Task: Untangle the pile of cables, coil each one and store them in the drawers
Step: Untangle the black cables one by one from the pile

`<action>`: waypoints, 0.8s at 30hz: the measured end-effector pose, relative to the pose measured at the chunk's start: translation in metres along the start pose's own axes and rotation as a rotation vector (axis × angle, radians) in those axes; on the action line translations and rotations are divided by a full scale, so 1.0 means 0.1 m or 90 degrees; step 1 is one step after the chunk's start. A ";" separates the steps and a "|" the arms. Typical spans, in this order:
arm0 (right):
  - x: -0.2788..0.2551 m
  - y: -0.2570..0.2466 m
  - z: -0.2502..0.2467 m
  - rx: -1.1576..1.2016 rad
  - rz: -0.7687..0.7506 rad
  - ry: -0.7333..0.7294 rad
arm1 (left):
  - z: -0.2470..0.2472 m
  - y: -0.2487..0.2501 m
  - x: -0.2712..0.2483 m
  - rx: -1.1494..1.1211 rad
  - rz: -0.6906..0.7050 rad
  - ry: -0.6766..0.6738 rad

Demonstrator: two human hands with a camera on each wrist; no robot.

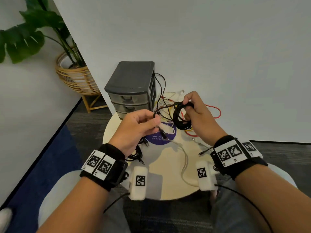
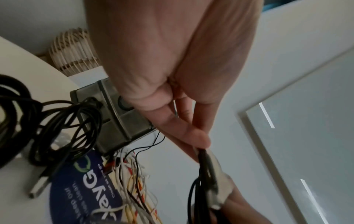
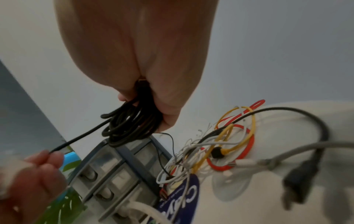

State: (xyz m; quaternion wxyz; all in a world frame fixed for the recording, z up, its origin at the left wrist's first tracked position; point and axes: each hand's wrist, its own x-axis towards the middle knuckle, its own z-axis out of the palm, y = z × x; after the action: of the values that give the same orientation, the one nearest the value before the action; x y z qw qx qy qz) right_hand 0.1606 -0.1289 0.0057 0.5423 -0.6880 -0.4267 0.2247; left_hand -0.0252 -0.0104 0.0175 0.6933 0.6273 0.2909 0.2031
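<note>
My right hand (image 1: 191,106) grips a black cable coil (image 1: 182,117) above the round table; the same black cable coil (image 3: 132,125) hangs from its fingers in the right wrist view. My left hand (image 1: 151,122) pinches the loose end of that black cable (image 1: 155,113), its plug (image 1: 163,133) hanging below. The left hand (image 2: 199,144) pinches the cable in its wrist view too. A tangle of white, yellow and red cables (image 3: 216,145) lies on the table behind. The grey three-drawer unit (image 1: 129,91) stands at the table's far left, drawers closed.
The small round cream table (image 1: 154,182) carries a purple sticker (image 1: 165,140), another black cable bundle (image 1: 136,153) at the left edge, a white cable (image 1: 184,162) trailing forward and a black power plug (image 3: 300,171). A potted plant in a wicker stand (image 1: 77,78) sits left, by the white wall.
</note>
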 end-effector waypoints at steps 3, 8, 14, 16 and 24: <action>0.08 0.03 0.09 -0.019 -0.010 0.012 | 0.06 0.01 0.04 -0.005 0.045 0.021; 0.12 0.00 0.24 0.000 -0.010 0.001 | 0.18 -0.03 0.08 0.037 0.164 0.140; 0.06 -0.10 0.31 0.054 0.015 -0.011 | 0.32 -0.03 0.08 -0.018 0.219 0.201; 0.04 -0.13 0.33 0.082 0.014 -0.023 | 0.34 -0.03 0.08 -0.002 0.236 0.215; 0.01 -0.14 0.35 0.159 0.069 -0.028 | 0.31 -0.16 0.18 0.313 0.305 0.191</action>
State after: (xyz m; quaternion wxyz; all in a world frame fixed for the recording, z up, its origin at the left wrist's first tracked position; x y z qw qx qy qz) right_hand 0.1290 -0.1081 0.0082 0.6014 -0.6319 -0.3692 0.3204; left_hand 0.0069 -0.0242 0.0006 0.4042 0.7885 0.2744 0.3735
